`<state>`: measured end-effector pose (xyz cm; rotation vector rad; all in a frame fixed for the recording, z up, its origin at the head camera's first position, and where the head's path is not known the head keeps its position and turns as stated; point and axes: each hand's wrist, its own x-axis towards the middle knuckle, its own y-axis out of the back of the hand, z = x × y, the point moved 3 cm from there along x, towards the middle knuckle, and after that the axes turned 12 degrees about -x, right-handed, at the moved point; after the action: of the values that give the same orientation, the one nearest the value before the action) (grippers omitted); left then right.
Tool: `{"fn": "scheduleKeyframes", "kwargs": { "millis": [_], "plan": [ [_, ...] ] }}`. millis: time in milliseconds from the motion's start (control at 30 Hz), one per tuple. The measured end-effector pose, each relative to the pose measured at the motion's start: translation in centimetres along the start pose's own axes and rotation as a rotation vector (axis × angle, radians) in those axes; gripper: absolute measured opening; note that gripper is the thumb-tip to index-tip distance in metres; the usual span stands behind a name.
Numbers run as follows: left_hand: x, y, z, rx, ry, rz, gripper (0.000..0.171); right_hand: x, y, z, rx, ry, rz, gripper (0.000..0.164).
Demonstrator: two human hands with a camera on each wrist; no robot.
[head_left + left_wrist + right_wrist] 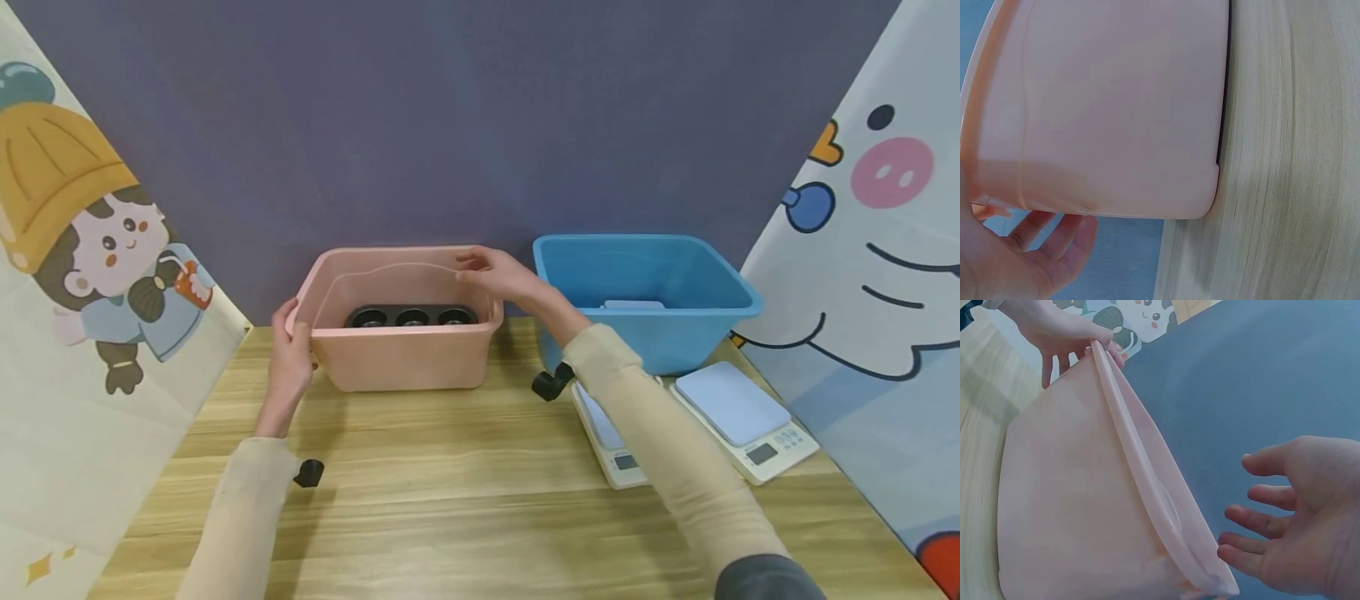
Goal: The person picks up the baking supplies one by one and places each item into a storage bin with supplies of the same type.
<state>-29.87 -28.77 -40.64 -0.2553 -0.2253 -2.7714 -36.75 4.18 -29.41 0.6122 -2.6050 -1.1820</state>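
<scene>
A pink plastic bin [405,358] stands at the back left of the wooden table, with a dark muffin pan [412,316] inside it. At the bin's left end my left hand [291,358] grips the rim; in the left wrist view the fingers of that hand [1029,256] lie along the outside of the end wall. Over the bin's right back corner hovers my right hand [498,273], its fingers loosely bent and holding nothing. The right wrist view shows this right hand [1304,519] spread beside the rim, apart from it.
A blue bin [645,337] with a pale flat object [633,305] inside stands to the right. Two kitchen scales lie before it: one scale [738,408] in plain view, the other scale [600,425] partly under my right forearm. A dark panel [480,125] rises behind.
</scene>
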Motion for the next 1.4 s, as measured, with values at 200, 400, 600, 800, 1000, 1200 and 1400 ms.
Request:
{"fn": "scheduleKeyframes", "kwargs": {
  "millis": [200,400,600,800,1000,1200,1400],
  "plan": [
    [-0.3,0.1,0.1,-0.005,0.011,-0.003,0.053,-1.1,0.9,1.3,0.04,-0.003,0.057,0.048],
    [-0.3,0.1,-0.1,-0.007,0.013,0.0,0.054,-2.5,2.1,2.0,0.075,-0.008,0.098,0.047],
    [-0.3,-0.3,-0.1,-0.01,0.001,-0.005,0.054,-3.8,3.0,2.8,0.107,0.002,0.104,0.047],
    [-0.5,-0.4,0.2,-0.003,0.009,-0.005,0.054,-4.7,3.8,3.6,0.083,-0.001,0.131,0.047],
    [-0.6,-0.3,0.2,0.002,0.013,-0.012,0.054,-5.9,4.9,4.7,0.066,-0.023,0.172,0.049],
    [-0.6,-0.1,0.2,-0.006,0.026,-0.013,0.054,-7.4,5.9,6.0,0.097,-0.025,0.222,0.049],
    [-0.7,-0.2,0.4,-0.014,0.027,-0.011,0.054,-9.0,7.0,7.1,0.127,-0.009,0.244,0.049]
  ]
}}
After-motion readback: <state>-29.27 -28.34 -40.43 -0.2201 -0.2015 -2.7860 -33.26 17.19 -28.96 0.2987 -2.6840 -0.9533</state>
